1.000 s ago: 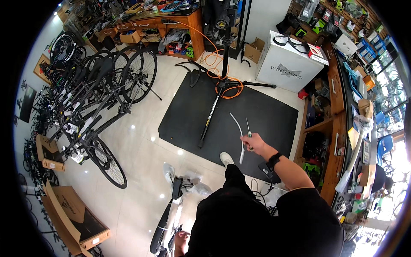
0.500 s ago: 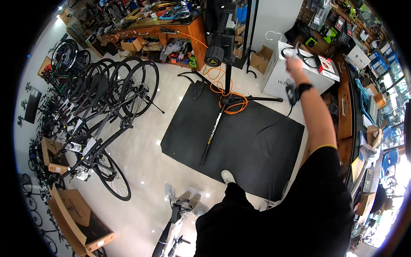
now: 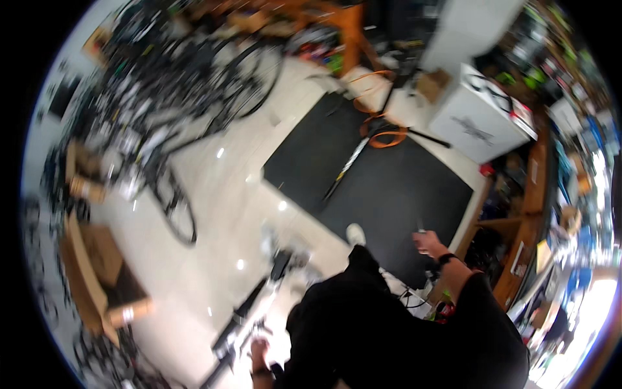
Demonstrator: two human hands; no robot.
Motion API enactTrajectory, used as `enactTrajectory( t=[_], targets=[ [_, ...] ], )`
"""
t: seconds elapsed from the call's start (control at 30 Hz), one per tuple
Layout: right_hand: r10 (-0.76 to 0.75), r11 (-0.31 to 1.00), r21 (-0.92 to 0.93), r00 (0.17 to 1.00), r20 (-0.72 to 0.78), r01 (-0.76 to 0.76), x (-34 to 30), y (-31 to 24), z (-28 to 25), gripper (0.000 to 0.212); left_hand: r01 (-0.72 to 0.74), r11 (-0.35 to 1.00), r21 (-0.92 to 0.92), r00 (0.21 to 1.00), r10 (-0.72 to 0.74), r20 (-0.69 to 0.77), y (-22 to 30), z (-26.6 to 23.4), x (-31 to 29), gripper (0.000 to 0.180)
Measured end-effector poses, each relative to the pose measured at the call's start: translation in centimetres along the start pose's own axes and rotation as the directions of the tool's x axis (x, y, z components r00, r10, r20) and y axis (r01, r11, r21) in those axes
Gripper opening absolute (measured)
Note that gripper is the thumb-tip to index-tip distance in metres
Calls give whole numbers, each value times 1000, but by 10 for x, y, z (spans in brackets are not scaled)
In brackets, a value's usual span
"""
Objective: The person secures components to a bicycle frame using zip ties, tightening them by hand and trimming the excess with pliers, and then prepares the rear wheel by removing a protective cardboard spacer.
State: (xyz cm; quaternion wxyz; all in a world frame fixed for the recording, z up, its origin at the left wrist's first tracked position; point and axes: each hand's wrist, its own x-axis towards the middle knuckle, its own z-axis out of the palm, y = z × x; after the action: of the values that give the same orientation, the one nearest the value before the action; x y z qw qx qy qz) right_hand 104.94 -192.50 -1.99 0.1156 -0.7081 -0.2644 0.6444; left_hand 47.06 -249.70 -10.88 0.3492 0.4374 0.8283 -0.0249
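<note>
My right hand (image 3: 429, 244) is held out over the right part of the black floor mat (image 3: 408, 188). Its fingers are closed around a small thin object (image 3: 421, 230), whose bright tip sticks out; blur hides its kind. At the lower edge, my left hand (image 3: 259, 350) is beside a bicycle (image 3: 227, 340) with dark and light parts, partly wrapped in clear plastic. The left fingers are smeared, so I cannot tell whether they grip it. My light shoe (image 3: 355, 235) is at the mat's near edge.
A black repair stand leg (image 3: 346, 170) and an orange hose (image 3: 391, 139) lie across the mat. A large white box (image 3: 476, 120) is at the back right, by a wooden cabinet (image 3: 534, 175). Bicycles (image 3: 175, 201) and an opened cardboard box (image 3: 87, 279) are on the left.
My right hand has come back from the top of the white box to over the mat. My left hand has come into view by the bicycle. The view has swung and blurred.
</note>
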Motion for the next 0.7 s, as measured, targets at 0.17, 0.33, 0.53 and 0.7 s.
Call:
enactTrajectory(
  t=[0.17, 0.33, 0.53, 0.7],
  targets=[
    [-35, 994, -107, 999, -31, 31, -69, 68, 25, 16, 182, 962, -202, 983, -170, 73, -51, -1, 37, 31],
    [-4, 823, -566, 997, 73, 45, -177, 75, 117, 21, 305, 892, -334, 951, -262, 167, -72, -9, 23, 48],
    [34, 521, -798, 927, 374, 303, -223, 48, 205, 20, 329, 588, -739, 918, -381, 105, -96, 28, 25, 64],
    [112, 482, -774, 847, 519, 411, -242, 46, 282, 17, 368, 325, -871, 857, -482, 182, -72, -3, 31, 63]
  ],
)
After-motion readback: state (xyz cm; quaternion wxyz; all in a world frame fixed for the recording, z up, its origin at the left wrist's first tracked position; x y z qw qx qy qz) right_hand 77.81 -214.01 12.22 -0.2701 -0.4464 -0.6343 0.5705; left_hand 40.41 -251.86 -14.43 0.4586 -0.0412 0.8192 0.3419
